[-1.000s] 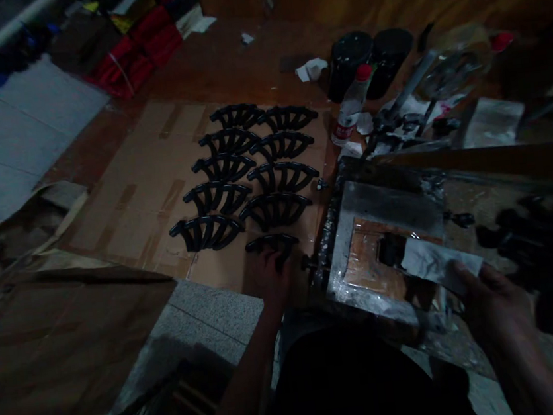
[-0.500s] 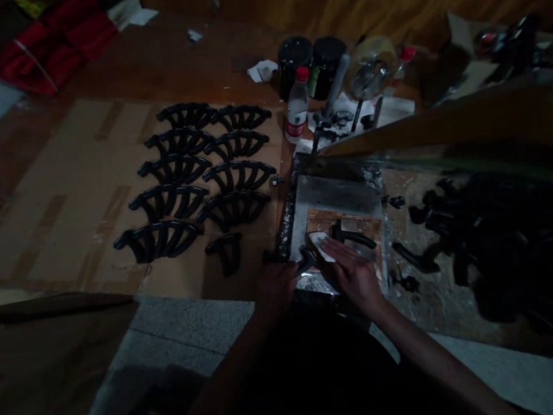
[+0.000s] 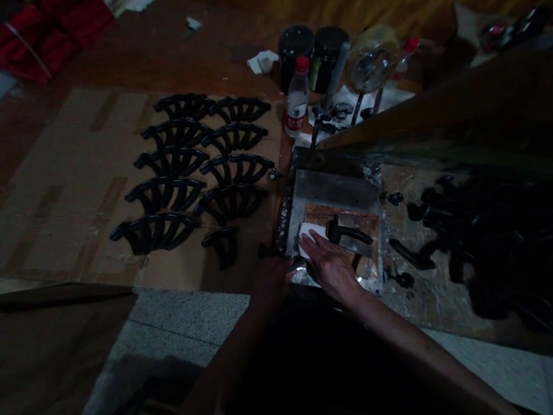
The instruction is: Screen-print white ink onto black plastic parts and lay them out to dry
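Observation:
My left hand (image 3: 271,280), dim in the shadow, is closed around a curved black handle-like piece (image 3: 294,265) at the near left corner of a metal plate (image 3: 334,186). My right hand (image 3: 332,269) presses a folded white cloth or paper wipe (image 3: 312,235) onto the plate with its fingers. Just right of the wipe, another curved black handle (image 3: 352,233) sits over a copper-coloured sheet (image 3: 317,213) on the plate. On the cardboard (image 3: 76,163) to the left, black curved pieces stand in fanned rows (image 3: 159,231), with a small group (image 3: 221,246) nearest my left hand.
A big heap of black pieces (image 3: 511,247) covers the right side. Behind the plate are a red-capped bottle (image 3: 297,102), dark cans (image 3: 296,49) and a tape roll (image 3: 373,60). A slanted board (image 3: 469,105) juts in from the right. Red cloth (image 3: 45,37) lies far left.
My right hand has moved left and lowered the wipe flat against the plate. The piece in my left hand has tilted down from its raised position. The view has shifted slightly.

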Demonstrator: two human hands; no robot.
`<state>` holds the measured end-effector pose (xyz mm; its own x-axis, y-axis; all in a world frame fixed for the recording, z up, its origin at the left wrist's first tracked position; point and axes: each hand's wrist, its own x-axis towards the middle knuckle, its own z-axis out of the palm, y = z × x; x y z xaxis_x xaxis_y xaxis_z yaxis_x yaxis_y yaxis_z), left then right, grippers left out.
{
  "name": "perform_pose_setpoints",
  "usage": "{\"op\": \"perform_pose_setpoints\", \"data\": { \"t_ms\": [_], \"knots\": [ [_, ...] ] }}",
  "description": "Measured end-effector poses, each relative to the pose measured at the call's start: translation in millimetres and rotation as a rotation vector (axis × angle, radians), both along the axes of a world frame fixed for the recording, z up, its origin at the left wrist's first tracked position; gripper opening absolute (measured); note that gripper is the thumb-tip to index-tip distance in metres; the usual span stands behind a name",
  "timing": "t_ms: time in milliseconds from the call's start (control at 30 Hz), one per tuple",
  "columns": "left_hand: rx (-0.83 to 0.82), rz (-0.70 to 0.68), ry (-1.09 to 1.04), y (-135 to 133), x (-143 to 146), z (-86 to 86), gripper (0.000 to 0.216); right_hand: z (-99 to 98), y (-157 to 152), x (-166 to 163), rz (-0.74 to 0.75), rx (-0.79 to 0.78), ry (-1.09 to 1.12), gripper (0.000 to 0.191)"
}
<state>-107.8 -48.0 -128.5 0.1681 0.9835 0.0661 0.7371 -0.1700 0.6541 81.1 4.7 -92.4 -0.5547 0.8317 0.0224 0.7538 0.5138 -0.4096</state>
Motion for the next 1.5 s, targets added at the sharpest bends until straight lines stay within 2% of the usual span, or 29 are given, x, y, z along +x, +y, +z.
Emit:
{"op": "perform_pose_setpoints", "data": {
  "t_ms": [233,400,600,933,1033,1167,1233,1300,1400,1500],
  "knots": [
    [0.052,0.003,0.030,-1.7,2.6,-2.4,0.023,2.1,-19.7,20.5,0.115,0.032,-0.035,0.055],
    [0.016,-0.008,0.041,-0.5,2.0,0.4,0.022,5.4,-15.5,14.5,0.077,0.019,-0.037,0.058],
    [0.016,-0.008,0.033,0.7,1.9,1.3,0.023,5.4,-15.9,19.8,0.106,0.002,-0.034,0.061],
    [0.034,-0.006,0.026,1.0,1.0,0.8,0.022,7.4,-12.5,13.3,0.041,0.022,-0.059,0.053],
    [0.010,-0.007,0.025,1.8,2.0,1.8,0.021,6.6,-3.2,10.1,0.051,0.002,-0.060,0.054],
    [-0.017,0.039,-0.008,2.1,3.6,4.9,0.020,10.9,4.9,16.5,0.032,0.032,-0.048,0.045],
    [-0.004,0.100,-0.070,2.9,-0.1,8.4,0.020,17.7,1.5,29.2,-0.016,0.041,-0.004,0.042],
    [0.010,0.215,-0.122,5.1,-9.4,12.5,0.021,26.6,-3.9,44.9,-0.126,0.005,0.078,0.041],
    [0.008,0.473,-0.140,9.9,-31.5,13.8,0.022,41.2,-9.4,62.2,-0.397,-0.146,0.216,0.043],
    [-0.037,0.663,-0.099,13.3,-52.8,3.3,0.021,53.1,-10.4,63.5,-0.658,-0.280,0.302,0.051]
  ]
}}
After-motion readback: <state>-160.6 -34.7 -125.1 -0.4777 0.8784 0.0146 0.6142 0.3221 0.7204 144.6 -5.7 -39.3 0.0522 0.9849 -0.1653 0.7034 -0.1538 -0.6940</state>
